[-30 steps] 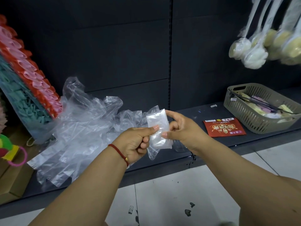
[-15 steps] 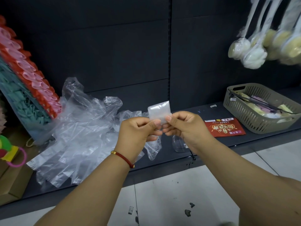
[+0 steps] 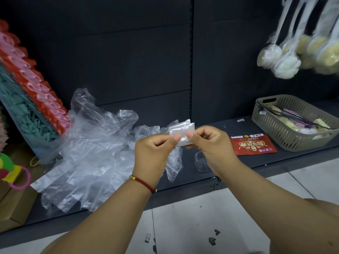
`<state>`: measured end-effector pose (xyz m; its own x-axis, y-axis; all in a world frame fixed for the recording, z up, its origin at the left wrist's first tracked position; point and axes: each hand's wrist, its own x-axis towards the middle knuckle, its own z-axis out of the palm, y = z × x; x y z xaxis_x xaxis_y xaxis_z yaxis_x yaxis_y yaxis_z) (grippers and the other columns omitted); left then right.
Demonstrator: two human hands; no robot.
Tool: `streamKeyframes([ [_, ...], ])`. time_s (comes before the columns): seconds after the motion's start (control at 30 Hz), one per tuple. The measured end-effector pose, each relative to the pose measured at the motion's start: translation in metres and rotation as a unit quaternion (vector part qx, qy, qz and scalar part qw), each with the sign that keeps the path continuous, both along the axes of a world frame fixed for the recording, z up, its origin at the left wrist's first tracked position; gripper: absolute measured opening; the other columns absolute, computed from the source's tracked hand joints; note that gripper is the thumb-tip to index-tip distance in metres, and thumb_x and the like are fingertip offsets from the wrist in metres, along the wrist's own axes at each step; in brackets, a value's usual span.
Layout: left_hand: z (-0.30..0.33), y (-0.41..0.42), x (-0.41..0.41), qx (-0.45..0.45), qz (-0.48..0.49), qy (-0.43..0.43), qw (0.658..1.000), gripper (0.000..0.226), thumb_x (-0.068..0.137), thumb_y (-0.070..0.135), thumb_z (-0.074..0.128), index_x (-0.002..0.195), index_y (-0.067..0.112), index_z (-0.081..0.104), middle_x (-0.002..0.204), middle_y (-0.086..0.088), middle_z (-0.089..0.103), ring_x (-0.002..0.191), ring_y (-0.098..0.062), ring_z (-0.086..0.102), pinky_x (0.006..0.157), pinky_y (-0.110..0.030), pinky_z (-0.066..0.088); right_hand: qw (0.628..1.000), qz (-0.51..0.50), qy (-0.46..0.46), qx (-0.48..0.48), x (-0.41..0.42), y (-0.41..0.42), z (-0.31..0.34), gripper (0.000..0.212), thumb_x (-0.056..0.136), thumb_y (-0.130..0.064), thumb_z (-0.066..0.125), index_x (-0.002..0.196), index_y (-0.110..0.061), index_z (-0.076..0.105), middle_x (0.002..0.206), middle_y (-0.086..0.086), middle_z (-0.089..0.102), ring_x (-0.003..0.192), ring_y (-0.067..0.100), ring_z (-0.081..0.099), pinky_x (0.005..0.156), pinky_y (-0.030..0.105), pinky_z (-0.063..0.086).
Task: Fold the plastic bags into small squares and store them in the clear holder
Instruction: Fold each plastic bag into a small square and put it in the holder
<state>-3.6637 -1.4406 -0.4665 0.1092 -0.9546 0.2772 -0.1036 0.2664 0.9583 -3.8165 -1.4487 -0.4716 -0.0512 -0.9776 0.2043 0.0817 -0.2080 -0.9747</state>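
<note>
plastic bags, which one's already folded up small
The small folded clear plastic bag pinched between the left hand and right hand; the other clear bags lie loose and crumpled on the dark shelf.

Lighting: dim, even, from above my view; soft shadows. Hanging sponges motion-blurred; wide-angle bending at edges; centre sharp.
</note>
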Motion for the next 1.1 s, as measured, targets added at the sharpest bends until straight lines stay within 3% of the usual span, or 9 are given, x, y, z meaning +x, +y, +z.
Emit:
streamKeyframes([
  [0.1, -0.001, 0.0, -0.001, 0.001, 0.015, -0.01, 1.0, 0.005, 0.083, 0.015, 0.074, 0.083, 0.01, 0.076, 0.082, -0.009, 0.075, 0.083, -0.031, 0.071, 0.079, -0.044, 0.059, 0.999, -0.018, 0.029, -0.014, 0.001, 0.0, -0.001, 0.023, 0.086, -0.013, 0.07, 0.081, 0.009, 0.065, 0.075, 0.017, 0.069, 0.06, 0.01, 0.065, 0.061, 0.018, 0.052],
  [0.27, -0.007, -0.001, -0.014, 0.123, -0.042, 0.17, 0.977, 0.048, 0.08, 0.032, 0.07, 0.117, 0.003, 0.06, 0.105, -0.018, 0.072, 0.095, -0.03, 0.071, 0.079, -0.034, 0.058, 0.994, -0.032, 0.105, -0.026, 0.004, 0.002, -0.004, 0.023, 0.086, -0.014, 0.071, 0.078, 0.007, 0.064, 0.067, 0.013, 0.065, 0.055, 0.005, 0.06, 0.056, 0.015, 0.049],
  [0.33, -0.011, -0.002, -0.015, 0.123, -0.024, 0.149, 0.981, 0.03, 0.089, 0.027, 0.065, 0.102, 0.001, 0.069, 0.098, -0.02, 0.073, 0.091, -0.03, 0.071, 0.074, -0.03, 0.058, 0.992, -0.032, 0.118, -0.019, 0.007, 0.004, -0.004, 0.022, 0.087, -0.016, 0.071, 0.081, 0.003, 0.062, 0.072, 0.016, 0.066, 0.054, 0.005, 0.059, 0.054, 0.016, 0.048],
  [0.4, -0.015, -0.002, -0.016, 0.107, 0.0, 0.121, 0.987, 0.022, 0.091, 0.022, 0.065, 0.088, 0.001, 0.07, 0.089, -0.023, 0.07, 0.083, -0.03, 0.067, 0.075, -0.038, 0.059, 0.993, -0.035, 0.114, 0.012, 0.009, 0.004, -0.004, 0.021, 0.091, -0.024, 0.066, 0.09, -0.007, 0.056, 0.077, 0.016, 0.066, 0.054, 0.007, 0.059, 0.05, 0.018, 0.047],
  [0.5, -0.018, 0.002, -0.021, 0.08, -0.012, 0.064, 0.995, 0.033, 0.089, 0.025, 0.07, 0.082, -0.006, 0.064, 0.075, -0.026, 0.059, 0.071, -0.028, 0.054, 0.079, -0.056, 0.053, 0.987, -0.045, 0.152, 0.04, 0.011, 0.004, -0.005, 0.023, 0.095, -0.042, 0.052, 0.093, -0.019, 0.05, 0.077, 0.011, 0.058, 0.06, 0.014, 0.054, 0.054, 0.025, 0.046],
  [0.6, -0.019, 0.005, -0.03, 0.079, -0.013, 0.067, 0.995, 0.042, 0.092, 0.03, 0.065, 0.084, -0.011, 0.057, 0.08, -0.035, 0.054, 0.072, -0.026, 0.051, 0.077, -0.061, 0.051, 0.975, -0.059, 0.214, -0.003, 0.014, 0.005, -0.007, 0.024, 0.098, -0.042, 0.046, 0.082, -0.024, 0.05, 0.072, -0.002, 0.055, 0.063, 0.007, 0.049, 0.055, 0.014, 0.04],
  [0.7, -0.017, 0.008, -0.04, 0.067, 0.025, 0.057, 0.996, 0.045, 0.098, 0.032, 0.056, 0.083, -0.011, 0.054, 0.079, -0.032, 0.058, 0.068, -0.026, 0.054, 0.067, -0.055, 0.053, 0.979, -0.072, 0.191, -0.021, 0.017, 0.006, -0.009, 0.025, 0.099, -0.037, 0.048, 0.078, -0.024, 0.048, 0.07, -0.006, 0.054, 0.06, 0.003, 0.048, 0.054, 0.013, 0.039],
  [0.8, -0.014, 0.011, -0.049, 0.045, 0.069, 0.053, 0.995, 0.042, 0.099, 0.03, 0.053, 0.078, -0.006, 0.051, 0.065, -0.015, 0.051, 0.061, -0.022, 0.047, 0.056, -0.045, 0.048, 0.986, -0.09, 0.138, -0.017, 0.021, 0.006, -0.01, 0.029, 0.099, -0.033, 0.051, 0.075, -0.017, 0.046, 0.066, -0.003, 0.049, 0.06, 0.006, 0.045, 0.055, 0.021, 0.04],
  [1.1, -0.015, 0.001, -0.061, 0.031, 0.066, 0.034, 0.997, 0.036, 0.099, 0.024, 0.053, 0.066, 0.013, 0.043, 0.058, 0.0, 0.042, 0.056, -0.012, 0.038, 0.053, -0.032, 0.037, 0.984, -0.133, 0.115, 0.005, 0.014, 0.002, -0.008, 0.028, 0.099, -0.026, 0.053, 0.074, -0.015, 0.048, 0.065, 0.001, 0.052, 0.06, 0.009, 0.046, 0.049, 0.015, 0.038],
])
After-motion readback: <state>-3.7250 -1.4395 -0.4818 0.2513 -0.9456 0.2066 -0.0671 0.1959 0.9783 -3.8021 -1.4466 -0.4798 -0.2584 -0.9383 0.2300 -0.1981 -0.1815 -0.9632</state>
